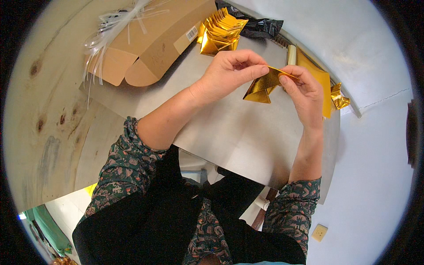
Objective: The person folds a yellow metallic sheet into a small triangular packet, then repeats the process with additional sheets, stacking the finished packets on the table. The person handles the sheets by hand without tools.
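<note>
A partly folded sheet of shiny gold paper (pixel 259 89) is held up over the metal-grey tabletop (pixel 221 123). My left hand (pixel 232 73) pinches its upper edge on the left between thumb and fingers. On the right, my right hand (pixel 304 90) pinches the same upper edge, thumb toward me. The lower part of the paper hangs down in pointed, overlapping flaps. Beyond my left hand stands a stack of folded gold paper pieces (pixel 221 33), tightly layered. Parts of both hands' fingers are hidden behind the paper.
A cardboard box (pixel 154 44) lies at the far left with clear plastic strips (pixel 119 26) over it. Black plastic (pixel 263 27) is behind the stack. Flat gold sheets (pixel 320 77) and a crumpled gold piece (pixel 339 96) lie at the right, against the white wall (pixel 375 145).
</note>
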Motion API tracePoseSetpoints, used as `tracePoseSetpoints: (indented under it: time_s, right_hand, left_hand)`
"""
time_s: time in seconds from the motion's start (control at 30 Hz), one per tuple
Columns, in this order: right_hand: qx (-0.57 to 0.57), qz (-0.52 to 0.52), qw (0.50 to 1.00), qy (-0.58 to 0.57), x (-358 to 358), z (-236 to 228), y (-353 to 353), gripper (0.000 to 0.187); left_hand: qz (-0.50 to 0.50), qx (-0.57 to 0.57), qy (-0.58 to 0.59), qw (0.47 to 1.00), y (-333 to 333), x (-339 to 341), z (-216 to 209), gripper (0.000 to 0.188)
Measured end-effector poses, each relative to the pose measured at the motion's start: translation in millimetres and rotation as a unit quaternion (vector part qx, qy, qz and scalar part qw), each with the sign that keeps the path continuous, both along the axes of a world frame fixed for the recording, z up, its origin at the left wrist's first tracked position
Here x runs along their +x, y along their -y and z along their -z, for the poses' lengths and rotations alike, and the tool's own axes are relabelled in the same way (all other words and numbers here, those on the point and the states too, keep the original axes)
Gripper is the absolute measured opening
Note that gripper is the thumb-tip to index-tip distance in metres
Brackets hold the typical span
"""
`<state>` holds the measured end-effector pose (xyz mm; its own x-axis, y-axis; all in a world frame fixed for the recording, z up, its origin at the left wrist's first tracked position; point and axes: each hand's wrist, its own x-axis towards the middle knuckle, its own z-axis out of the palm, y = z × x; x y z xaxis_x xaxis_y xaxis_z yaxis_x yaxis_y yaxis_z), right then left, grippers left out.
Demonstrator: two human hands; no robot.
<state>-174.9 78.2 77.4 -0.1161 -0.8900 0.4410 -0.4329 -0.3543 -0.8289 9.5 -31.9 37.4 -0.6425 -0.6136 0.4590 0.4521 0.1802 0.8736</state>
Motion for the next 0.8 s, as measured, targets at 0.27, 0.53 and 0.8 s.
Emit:
tracePoseSetpoints:
  time_s: [0.27,0.53,0.8]
  right_hand:
    - [0.008,0.01,1.0,-0.029,3.1,2.7,0.8,0.011]
    - [0.042,-0.002,0.999,-0.011,6.7,3.8,0.9,0.012]
    - [0.088,-0.007,0.996,0.025,-3.5,4.8,1.9,0.016]
  left_hand:
    - [-0.026,-0.002,-0.012,1.0,0.3,-1.6,6.0,0.01]
    - [-0.001,0.016,-0.03,0.999,-1.8,2.4,7.2,0.008]
    - [0.079,0.114,0.075,0.987,5.0,3.4,1.5,0.014]
